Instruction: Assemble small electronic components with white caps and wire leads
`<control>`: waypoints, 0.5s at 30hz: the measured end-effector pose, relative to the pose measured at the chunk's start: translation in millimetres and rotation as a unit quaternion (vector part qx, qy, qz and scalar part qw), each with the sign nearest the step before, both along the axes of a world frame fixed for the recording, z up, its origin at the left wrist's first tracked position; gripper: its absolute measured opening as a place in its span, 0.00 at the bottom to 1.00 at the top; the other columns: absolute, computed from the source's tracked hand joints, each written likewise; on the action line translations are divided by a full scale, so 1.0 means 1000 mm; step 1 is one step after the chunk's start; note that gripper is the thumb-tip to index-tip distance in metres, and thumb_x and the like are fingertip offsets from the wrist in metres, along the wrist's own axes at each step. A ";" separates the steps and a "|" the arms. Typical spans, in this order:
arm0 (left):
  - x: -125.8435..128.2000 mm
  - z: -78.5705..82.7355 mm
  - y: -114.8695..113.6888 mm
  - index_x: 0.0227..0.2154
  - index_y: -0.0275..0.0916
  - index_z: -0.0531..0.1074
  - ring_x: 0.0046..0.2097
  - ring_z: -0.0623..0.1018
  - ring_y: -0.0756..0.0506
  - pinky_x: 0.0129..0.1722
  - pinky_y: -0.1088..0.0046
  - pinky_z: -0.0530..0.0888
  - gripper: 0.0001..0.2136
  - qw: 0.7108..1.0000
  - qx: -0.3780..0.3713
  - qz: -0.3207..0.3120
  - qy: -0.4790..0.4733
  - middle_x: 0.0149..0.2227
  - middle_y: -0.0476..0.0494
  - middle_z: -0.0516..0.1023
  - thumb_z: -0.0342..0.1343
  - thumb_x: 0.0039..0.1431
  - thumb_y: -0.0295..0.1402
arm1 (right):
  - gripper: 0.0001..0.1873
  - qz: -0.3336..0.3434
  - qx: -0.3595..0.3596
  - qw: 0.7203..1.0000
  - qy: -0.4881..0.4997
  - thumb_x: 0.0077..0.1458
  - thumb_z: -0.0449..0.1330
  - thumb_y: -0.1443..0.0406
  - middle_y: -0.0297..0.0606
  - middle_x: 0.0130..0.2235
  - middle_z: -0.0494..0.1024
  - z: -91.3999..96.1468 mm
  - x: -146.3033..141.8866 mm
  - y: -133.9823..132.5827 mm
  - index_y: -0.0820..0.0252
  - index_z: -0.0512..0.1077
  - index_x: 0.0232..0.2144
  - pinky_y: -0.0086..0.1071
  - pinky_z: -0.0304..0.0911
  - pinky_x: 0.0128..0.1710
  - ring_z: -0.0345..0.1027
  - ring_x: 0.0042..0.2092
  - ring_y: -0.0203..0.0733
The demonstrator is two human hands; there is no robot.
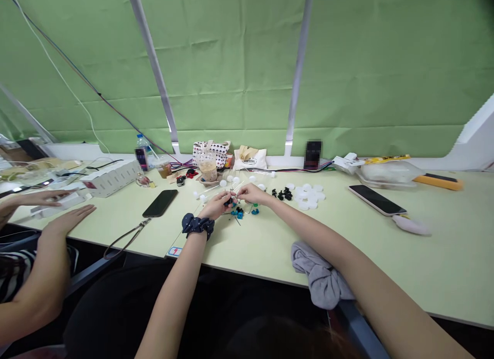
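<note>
My left hand (216, 205), with a dark dotted scrunchie (197, 225) on its wrist, is closed around a small black part (228, 200). Close against it, my right hand (250, 193) has thumb and fingers pinched together. A thin piece shows between the two hands, too small to name. Below them on the table lie small blue parts (237, 213) and another blue cluster (255, 211). Right of my hands are several black parts (285, 193) and a group of white round pieces (307, 195). More white discs lie just beyond my fingers.
A black phone (160, 203) lies left, another phone (376, 199) right. A plastic cup (209, 169) and a patterned bag (216, 152) stand behind. Grey cloth (322, 276) hangs at the front edge. At far left, a co-worker's hands (67, 220) rest near white boxes (111, 178).
</note>
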State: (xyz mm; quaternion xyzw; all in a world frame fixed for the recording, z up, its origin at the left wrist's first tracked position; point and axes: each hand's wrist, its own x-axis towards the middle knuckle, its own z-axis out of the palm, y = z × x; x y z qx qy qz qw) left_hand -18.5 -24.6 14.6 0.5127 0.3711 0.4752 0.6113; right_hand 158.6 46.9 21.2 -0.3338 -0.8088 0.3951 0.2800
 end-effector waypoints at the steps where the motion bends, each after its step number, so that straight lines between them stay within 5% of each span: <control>1: 0.001 -0.002 0.000 0.40 0.33 0.69 0.27 0.70 0.54 0.26 0.79 0.66 0.17 1.000 0.000 -0.013 -0.009 0.33 0.42 0.74 0.62 0.49 0.35 | 0.06 0.009 -0.035 0.999 0.012 0.48 0.60 0.67 0.38 0.28 0.76 0.002 0.002 -0.002 0.67 0.75 0.28 0.25 0.60 0.25 0.66 0.24 0.32; 6: 0.001 -0.009 0.000 0.45 0.34 0.69 0.34 0.74 0.51 0.33 0.76 0.68 0.21 0.999 0.008 -0.041 -0.023 0.38 0.40 0.74 0.64 0.45 0.27 | 0.10 0.075 -0.100 0.990 0.068 0.50 0.58 0.64 0.39 0.27 0.77 0.003 0.009 -0.005 0.68 0.74 0.26 0.28 0.65 0.30 0.69 0.26 0.35; 11: -0.002 -0.015 0.002 0.43 0.32 0.70 0.33 0.74 0.52 0.31 0.78 0.68 0.20 0.999 0.011 -0.040 -0.010 0.39 0.39 0.75 0.65 0.45 0.28 | 0.13 0.021 0.033 0.997 0.064 0.52 0.57 0.61 0.38 0.28 0.78 -0.008 0.010 0.001 0.66 0.76 0.30 0.28 0.63 0.34 0.70 0.32 0.37; 15: -0.002 -0.016 0.002 0.41 0.32 0.70 0.32 0.75 0.53 0.30 0.78 0.69 0.19 0.999 0.021 -0.034 0.002 0.41 0.38 0.74 0.65 0.45 0.30 | 0.16 -0.019 0.092 0.995 0.035 0.55 0.54 0.59 0.37 0.24 0.76 -0.005 0.015 -0.001 0.65 0.76 0.33 0.25 0.57 0.28 0.65 0.25 0.33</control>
